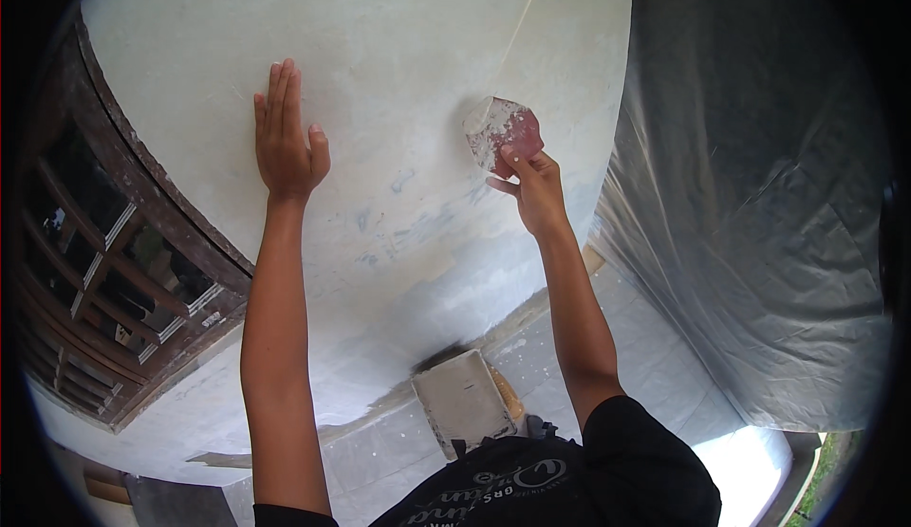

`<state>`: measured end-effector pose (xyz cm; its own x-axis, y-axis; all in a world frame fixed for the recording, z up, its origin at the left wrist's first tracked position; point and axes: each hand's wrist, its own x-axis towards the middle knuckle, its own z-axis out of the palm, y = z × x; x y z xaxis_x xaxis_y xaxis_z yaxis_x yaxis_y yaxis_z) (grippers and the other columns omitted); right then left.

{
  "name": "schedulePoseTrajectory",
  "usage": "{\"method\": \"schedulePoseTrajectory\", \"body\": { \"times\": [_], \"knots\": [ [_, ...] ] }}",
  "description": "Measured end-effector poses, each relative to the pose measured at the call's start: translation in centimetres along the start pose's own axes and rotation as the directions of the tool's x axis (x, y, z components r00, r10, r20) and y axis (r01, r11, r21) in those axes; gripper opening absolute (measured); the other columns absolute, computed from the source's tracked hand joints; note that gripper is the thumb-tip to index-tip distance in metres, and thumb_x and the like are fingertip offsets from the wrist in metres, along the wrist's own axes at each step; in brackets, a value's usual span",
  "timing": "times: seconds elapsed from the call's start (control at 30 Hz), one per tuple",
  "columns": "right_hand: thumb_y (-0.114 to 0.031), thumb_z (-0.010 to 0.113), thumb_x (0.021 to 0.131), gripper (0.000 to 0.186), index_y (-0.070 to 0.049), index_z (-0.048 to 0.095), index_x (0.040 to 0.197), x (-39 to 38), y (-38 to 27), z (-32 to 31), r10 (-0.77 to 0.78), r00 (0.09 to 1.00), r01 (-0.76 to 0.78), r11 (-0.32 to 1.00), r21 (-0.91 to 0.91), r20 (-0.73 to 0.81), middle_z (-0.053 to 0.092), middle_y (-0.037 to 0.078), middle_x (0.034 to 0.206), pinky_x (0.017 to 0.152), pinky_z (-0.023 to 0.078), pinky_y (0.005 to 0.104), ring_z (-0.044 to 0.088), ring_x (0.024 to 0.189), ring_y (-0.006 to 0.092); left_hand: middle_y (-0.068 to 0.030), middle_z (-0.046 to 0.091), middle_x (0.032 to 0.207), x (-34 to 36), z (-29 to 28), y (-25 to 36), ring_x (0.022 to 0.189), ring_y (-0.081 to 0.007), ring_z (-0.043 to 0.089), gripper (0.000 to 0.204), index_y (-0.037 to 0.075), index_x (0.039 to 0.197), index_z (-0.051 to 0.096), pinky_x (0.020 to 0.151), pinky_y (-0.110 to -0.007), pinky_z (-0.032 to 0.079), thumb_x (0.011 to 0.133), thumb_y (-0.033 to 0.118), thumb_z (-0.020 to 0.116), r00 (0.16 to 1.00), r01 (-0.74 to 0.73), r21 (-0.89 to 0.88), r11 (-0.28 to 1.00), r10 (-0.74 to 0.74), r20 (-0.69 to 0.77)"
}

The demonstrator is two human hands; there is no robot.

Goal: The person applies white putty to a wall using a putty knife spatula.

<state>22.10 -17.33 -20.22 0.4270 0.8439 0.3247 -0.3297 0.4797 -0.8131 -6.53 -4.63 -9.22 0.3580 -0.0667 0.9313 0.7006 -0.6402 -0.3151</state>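
From where I stand, the person's right hand has a reddish pad, crusted with pale filler, pinched between thumb and fingers, and it sits just above and beyond those fingertips, against or very near the pale wall. The left hand grips nothing: its fingers lie straight and close together, thumb apart, apparently flat on the wall well to the left of the pad. That looks a good brace to me, letting the right wrist work lightly. I'd want the pad's face meeting the wall evenly, since a tilted corner could well score the coat, and short overlapping strokes around the thin line running up beyond the right fingers. The crust on the pad would probably drag, so knocking it off would help. Below the right fingers lie bluish-grey smudges, which deserve the same gentle pressure. The plastic sheet hangs right of that hand; the elbow should clear it.
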Motion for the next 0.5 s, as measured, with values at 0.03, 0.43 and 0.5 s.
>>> {"method": "schedulePoseTrajectory", "body": {
  "times": [0.03, 0.43, 0.5],
  "knots": [
    [-0.013, 0.063, 0.097, 0.014, -0.002, 0.069, 0.101, -0.1, -0.1, -0.4, -0.001, 1.000, 0.001, 1.000, -0.028, -0.023, 0.065, 0.004, 0.092, 0.076, 0.064, 0.0341, 0.062, 0.081, 0.0116, -0.0122, 0.043, 0.155, 0.0, -0.1, -0.1, 0.147, -0.0294, 0.036, 0.070, 0.003, 0.149, 0.039, 0.120, -0.053, 0.023, 0.081, 0.018, 0.042, 1.000, -0.010, -0.003, 1.000, 0.010, -0.005],
    [0.002, 0.059, 0.093, 0.009, 0.009, 0.062, 0.089, 3.4, 2.9, -5.3, -0.353, 0.918, 0.299, 0.916, -0.269, -0.181, 0.056, 0.006, 0.084, 0.067, 0.065, 0.0328, 0.061, 0.080, 0.0139, -0.0161, 0.039, 0.157, 0.7, -0.4, 1.6, 0.149, -0.0343, 0.029, 0.067, 0.002, 0.152, 0.034, 0.121, -0.057, 0.010, 0.092, 0.031, 0.040, 0.997, 0.068, -0.127, 0.990, -0.073, -0.034],
    [0.002, 0.060, 0.092, 0.009, 0.010, 0.062, 0.087, 4.1, 2.8, -5.2, -0.448, 0.872, 0.363, 0.862, -0.354, -0.197, 0.054, 0.007, 0.082, 0.063, 0.064, 0.0318, 0.060, 0.078, 0.0144, -0.0161, 0.038, 0.158, 1.0, 0.4, 3.4, 0.150, -0.0340, 0.029, 0.068, 0.003, 0.152, 0.034, 0.121, -0.057, 0.008, 0.088, 0.026, 0.041, 0.998, 0.053, -0.130, 0.990, -0.056, -0.022]
  ]
}}
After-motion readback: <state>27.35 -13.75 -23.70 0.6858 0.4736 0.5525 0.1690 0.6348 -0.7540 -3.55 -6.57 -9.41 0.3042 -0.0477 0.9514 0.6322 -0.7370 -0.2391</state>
